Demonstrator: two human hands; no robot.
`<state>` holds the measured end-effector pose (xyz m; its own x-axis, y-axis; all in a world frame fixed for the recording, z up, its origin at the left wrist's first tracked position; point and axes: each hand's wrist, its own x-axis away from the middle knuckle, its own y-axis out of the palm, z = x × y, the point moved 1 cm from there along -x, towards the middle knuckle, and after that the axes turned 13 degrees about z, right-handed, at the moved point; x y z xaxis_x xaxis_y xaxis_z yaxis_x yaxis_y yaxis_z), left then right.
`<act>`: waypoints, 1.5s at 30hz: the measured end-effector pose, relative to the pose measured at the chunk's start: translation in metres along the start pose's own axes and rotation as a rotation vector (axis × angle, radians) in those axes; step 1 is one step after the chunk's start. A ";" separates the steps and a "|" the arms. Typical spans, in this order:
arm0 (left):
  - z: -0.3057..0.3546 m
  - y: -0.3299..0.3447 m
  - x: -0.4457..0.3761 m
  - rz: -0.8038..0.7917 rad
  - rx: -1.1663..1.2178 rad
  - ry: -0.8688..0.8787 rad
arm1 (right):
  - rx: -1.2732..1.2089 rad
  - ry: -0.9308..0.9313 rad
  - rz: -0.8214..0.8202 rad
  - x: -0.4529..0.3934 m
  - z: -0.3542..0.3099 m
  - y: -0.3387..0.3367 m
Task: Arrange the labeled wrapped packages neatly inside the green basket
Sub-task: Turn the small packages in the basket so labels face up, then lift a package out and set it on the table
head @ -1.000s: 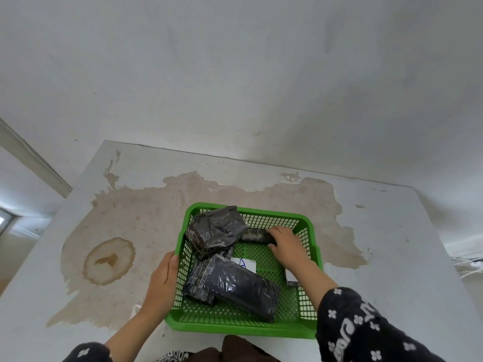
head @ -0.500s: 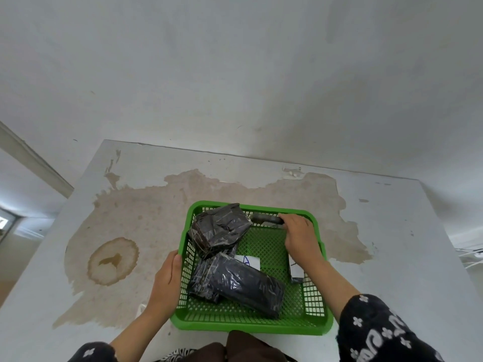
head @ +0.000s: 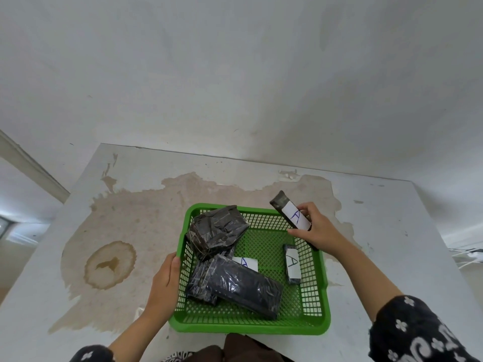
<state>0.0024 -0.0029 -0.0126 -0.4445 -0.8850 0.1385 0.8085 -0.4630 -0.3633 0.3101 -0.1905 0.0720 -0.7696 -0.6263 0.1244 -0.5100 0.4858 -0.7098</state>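
Note:
A green mesh basket sits on the stained white table. My left hand grips its left rim. My right hand holds a slim black wrapped package with a white "A" label, lifted above the basket's far right corner. Inside lie a bulky black package at the far left and a long black package at the front, resting over another dark package and partly covering a white label. A small labeled package lies by the right wall.
The white table carries a large brown stain and a ring-shaped stain left of the basket. A grey wall rises right behind the table's far edge. Dark clothing shows at the bottom edge.
My right hand has picked the slim package off the basket's far wall and raised it above the far right corner, label turned up. The left hand stays on the rim.

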 end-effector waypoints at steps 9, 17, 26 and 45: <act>-0.007 0.002 -0.003 0.010 0.006 0.007 | 0.678 -0.332 -0.194 -0.032 -0.009 0.030; -0.007 0.002 -0.003 0.014 0.012 0.012 | 0.692 -0.398 -0.014 -0.022 0.018 0.079; -0.008 0.003 -0.003 0.019 0.013 0.017 | 0.721 -0.414 -0.040 -0.020 0.030 0.090; -0.005 -0.001 -0.002 0.012 0.007 0.034 | 0.214 -0.824 0.036 0.010 -0.066 0.109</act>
<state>0.0011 -0.0002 -0.0171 -0.4476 -0.8884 0.1023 0.8167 -0.4527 -0.3580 0.2214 -0.1031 0.0416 -0.2162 -0.8967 -0.3863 -0.3428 0.4402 -0.8299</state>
